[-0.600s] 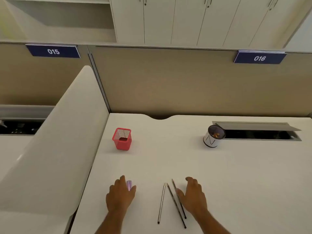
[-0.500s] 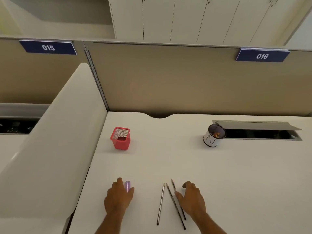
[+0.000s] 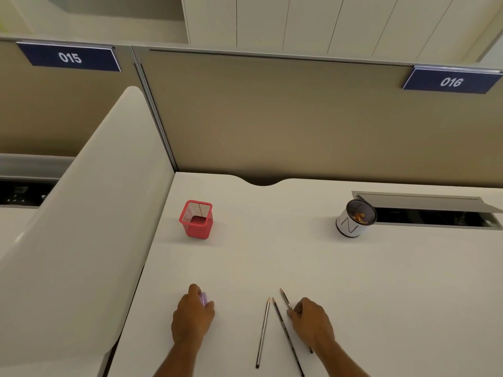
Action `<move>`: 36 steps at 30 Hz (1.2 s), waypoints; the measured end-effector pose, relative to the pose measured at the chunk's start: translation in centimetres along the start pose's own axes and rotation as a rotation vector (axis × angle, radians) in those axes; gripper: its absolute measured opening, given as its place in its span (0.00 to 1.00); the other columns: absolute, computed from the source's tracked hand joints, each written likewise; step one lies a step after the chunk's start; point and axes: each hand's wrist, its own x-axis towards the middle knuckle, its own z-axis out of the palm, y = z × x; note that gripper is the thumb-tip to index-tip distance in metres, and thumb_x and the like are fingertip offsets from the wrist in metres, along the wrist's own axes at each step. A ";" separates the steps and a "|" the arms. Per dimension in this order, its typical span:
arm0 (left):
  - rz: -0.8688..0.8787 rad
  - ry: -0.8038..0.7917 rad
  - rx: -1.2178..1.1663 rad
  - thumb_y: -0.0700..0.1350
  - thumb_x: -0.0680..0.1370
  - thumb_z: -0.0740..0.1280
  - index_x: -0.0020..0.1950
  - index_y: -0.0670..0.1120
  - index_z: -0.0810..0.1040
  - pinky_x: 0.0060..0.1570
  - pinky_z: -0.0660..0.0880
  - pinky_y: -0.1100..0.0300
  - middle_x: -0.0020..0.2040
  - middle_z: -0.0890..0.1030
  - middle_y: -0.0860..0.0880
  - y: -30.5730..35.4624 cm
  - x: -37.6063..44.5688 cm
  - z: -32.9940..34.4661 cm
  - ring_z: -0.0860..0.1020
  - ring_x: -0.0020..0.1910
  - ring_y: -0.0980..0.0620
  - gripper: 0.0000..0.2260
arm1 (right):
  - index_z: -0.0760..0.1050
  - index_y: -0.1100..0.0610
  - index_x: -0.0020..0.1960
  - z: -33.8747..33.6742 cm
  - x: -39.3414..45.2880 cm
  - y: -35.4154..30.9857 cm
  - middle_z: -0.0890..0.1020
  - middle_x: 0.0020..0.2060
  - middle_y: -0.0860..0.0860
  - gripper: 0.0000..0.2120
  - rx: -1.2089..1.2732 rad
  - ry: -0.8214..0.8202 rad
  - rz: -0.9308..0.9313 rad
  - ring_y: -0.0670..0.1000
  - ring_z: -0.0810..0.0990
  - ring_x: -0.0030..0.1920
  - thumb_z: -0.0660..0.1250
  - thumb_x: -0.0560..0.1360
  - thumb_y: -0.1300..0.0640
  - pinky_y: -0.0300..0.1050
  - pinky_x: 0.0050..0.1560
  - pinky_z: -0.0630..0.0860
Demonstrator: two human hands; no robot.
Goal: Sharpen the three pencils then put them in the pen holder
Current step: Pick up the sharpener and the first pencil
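Three dark pencils lie near the front edge of the white desk (image 3: 326,268): a left pencil (image 3: 263,331), a middle pencil (image 3: 285,333) and a right pencil (image 3: 285,299). My right hand (image 3: 310,323) pinches the right pencil with curled fingers and hides most of its length. My left hand (image 3: 192,315) closes over a small lilac sharpener (image 3: 203,298), of which only the top shows. A red mesh pen holder (image 3: 196,219) stands empty at the back left of the desk.
A white cup with a dark mesh inside (image 3: 355,219), holding orange-brown bits, stands at the back right beside an open cable tray (image 3: 435,213). A slanted white partition (image 3: 81,227) borders the desk on the left, and a beige panel rises behind.
My right hand's fingers have curled onto the right pencil. My left hand has closed over the sharpener. The view has tilted down slightly.
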 end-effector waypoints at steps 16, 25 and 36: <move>-0.103 -0.245 -0.807 0.49 0.67 0.72 0.50 0.50 0.75 0.50 0.81 0.48 0.34 0.85 0.43 6.9 -2.9 0.0 0.83 0.36 0.44 0.14 | 0.69 0.57 0.50 -5.6 -0.9 -4.2 0.82 0.36 0.56 0.04 0.391 0.012 -0.235 0.49 0.80 0.32 0.62 0.80 0.56 0.46 0.37 0.79; -0.191 -0.411 -1.327 0.40 0.76 0.69 0.45 0.36 0.80 0.37 0.81 0.58 0.34 0.83 0.42 11.1 -6.0 -1.9 0.83 0.36 0.46 0.06 | 0.82 0.51 0.51 -7.9 -5.1 -6.9 0.84 0.46 0.46 0.12 0.623 0.108 -0.380 0.39 0.78 0.37 0.66 0.77 0.66 0.35 0.40 0.75; -0.044 -0.470 -1.368 0.46 0.78 0.68 0.51 0.41 0.82 0.44 0.81 0.54 0.46 0.85 0.43 12.9 -8.2 -3.1 0.84 0.47 0.46 0.09 | 0.81 0.33 0.46 -9.4 -7.2 -9.7 0.84 0.47 0.36 0.17 0.730 0.208 -0.548 0.41 0.80 0.45 0.74 0.73 0.58 0.33 0.43 0.74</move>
